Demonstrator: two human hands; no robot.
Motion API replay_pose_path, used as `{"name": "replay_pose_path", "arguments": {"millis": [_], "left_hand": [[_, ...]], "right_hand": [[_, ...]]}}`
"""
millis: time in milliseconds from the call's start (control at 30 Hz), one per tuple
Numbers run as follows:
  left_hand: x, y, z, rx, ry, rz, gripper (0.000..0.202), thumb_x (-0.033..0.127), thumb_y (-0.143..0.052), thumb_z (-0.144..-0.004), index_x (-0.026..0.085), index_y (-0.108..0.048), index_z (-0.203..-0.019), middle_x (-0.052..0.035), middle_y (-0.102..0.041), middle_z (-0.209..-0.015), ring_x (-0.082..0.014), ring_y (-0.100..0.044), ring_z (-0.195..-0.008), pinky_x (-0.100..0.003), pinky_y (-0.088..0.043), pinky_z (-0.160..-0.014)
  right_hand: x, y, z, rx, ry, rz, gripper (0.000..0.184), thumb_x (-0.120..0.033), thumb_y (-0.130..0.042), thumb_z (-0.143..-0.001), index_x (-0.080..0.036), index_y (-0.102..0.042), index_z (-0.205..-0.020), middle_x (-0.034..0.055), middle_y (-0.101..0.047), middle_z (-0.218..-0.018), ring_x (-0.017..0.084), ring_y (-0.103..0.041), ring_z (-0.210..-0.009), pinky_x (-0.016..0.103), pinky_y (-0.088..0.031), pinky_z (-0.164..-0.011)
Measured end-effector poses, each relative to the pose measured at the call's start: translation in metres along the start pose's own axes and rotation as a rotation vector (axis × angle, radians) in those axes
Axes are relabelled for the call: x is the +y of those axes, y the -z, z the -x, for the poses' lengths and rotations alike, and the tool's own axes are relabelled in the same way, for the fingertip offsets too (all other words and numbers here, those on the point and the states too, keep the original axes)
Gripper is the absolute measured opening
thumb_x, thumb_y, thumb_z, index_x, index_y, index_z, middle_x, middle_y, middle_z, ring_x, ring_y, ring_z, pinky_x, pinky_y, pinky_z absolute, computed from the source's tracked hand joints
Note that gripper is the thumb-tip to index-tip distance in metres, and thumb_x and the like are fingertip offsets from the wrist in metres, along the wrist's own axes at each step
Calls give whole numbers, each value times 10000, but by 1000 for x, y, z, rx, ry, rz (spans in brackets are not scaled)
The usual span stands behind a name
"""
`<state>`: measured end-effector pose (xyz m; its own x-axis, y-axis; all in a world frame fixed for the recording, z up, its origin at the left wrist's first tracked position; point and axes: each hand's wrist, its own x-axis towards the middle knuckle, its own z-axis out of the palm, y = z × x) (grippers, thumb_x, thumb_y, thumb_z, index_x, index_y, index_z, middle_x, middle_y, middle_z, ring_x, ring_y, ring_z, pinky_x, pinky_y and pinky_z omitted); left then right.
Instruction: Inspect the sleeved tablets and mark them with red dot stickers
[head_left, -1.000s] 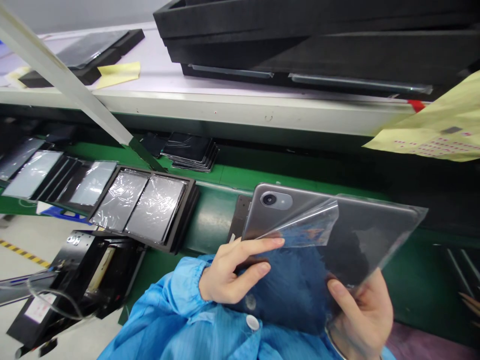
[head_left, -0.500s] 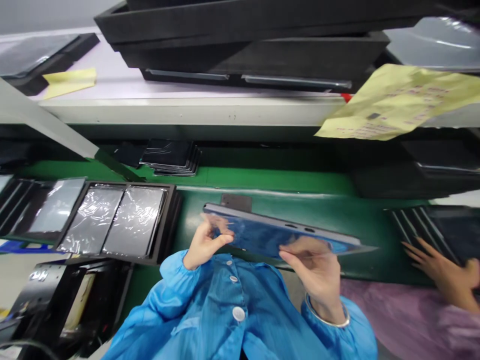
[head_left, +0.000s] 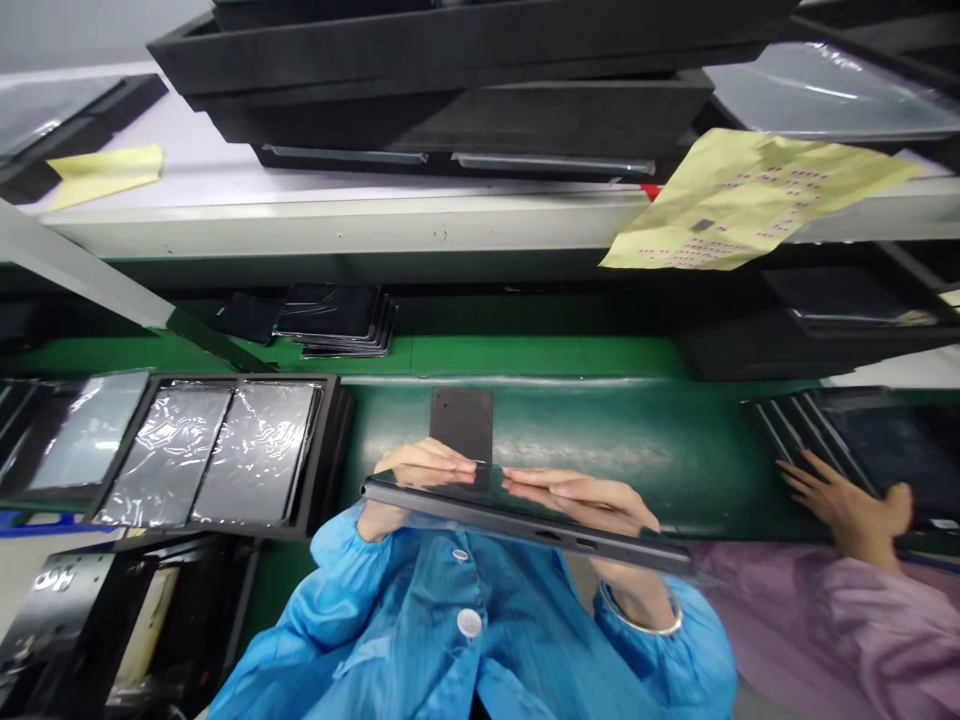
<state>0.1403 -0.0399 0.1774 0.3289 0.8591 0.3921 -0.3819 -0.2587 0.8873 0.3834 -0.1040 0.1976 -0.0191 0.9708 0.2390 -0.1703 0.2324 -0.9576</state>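
A dark tablet (head_left: 480, 516) with a glossy, mirror-like face is held in front of my blue smock, its long edge with port slots towards me. My left hand (head_left: 421, 458) is closed on its left part, the fingers lying along the far edge. On the right part my right hand (head_left: 600, 496) grips it in the same way, with the fingers mirrored in the glossy face. Parts of both hands are hidden behind the tablet. Just beyond it, a flat dark grey plate (head_left: 463, 418) lies on the green mat (head_left: 600, 430).
Left stands a black foam tray (head_left: 330, 450) with film-wrapped panels (head_left: 255, 450). A stack of dark panels (head_left: 330, 315) sits further back. Overhead is a shelf (head_left: 360, 232) with black trays and a yellow sheet (head_left: 750, 205). At right, a co-worker's hand (head_left: 847, 505) touches upright dark panels (head_left: 870, 430).
The tablet has tipped and come lower, closer to my body; its port edge now faces me. My fingers have shifted to its far edge. More of the grey plate shows.
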Motion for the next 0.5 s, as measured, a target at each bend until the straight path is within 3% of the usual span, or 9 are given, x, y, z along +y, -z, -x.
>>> {"name": "replay_pose_path", "arguments": {"millis": [133,233,300,367,433,500], "left_hand": [[20,7,-10,-138,-58,-213,232,306,-586,-1009,205,-737,-1153,-121,-807,-1083,-269,-758,-1027,-416,-598,-885],[45,7,-25,-353,-159,-632,258,162,-506,-1000,179,-684,-1186,-108,-806,-1055,-216,-757,-932,-337,-553,-829],[62,1,-35,-497,-254,-902,308,102,-444,-977,173,-663,-1182,-83,-803,-1003,-188,-746,-837,-307,-518,-759],[75,-9,-42,-586,-374,-1072,325,69,-404,-968,152,-654,-1160,-77,-799,-969,-182,-738,-794,-308,-494,-710],[85,-16,-45,-606,-472,-1145,313,49,-386,-987,127,-650,-1135,-81,-801,-972,-170,-743,-826,-306,-485,-708],[91,-15,-44,-493,-541,-1208,220,85,-460,-1014,127,-656,-1102,-69,-800,-956,-156,-745,-844,-303,-483,-758]], "right_hand": [[-23,8,0,-5,98,159,160,-328,-727,-933,-295,-759,-1087,83,-763,-1227,331,-737,-1132,533,-639,-937],[-51,14,-5,-36,271,337,470,-242,-793,-896,-344,-653,-1332,66,-717,-1330,319,-706,-1201,557,-591,-1034],[-64,11,-11,-176,336,488,643,-274,-834,-866,-354,-562,-1443,66,-725,-1317,287,-728,-1159,487,-623,-1002],[-68,3,-18,-313,395,611,578,-205,-787,-904,-315,-580,-1433,80,-763,-1223,245,-759,-1071,380,-669,-879],[-65,-5,-23,-322,522,627,476,-55,-687,-932,-248,-637,-1364,96,-785,-1103,229,-770,-1017,342,-680,-808],[-59,-9,-23,-225,619,595,472,38,-637,-910,-212,-666,-1309,102,-787,-1066,229,-770,-1023,342,-686,-812]]}}
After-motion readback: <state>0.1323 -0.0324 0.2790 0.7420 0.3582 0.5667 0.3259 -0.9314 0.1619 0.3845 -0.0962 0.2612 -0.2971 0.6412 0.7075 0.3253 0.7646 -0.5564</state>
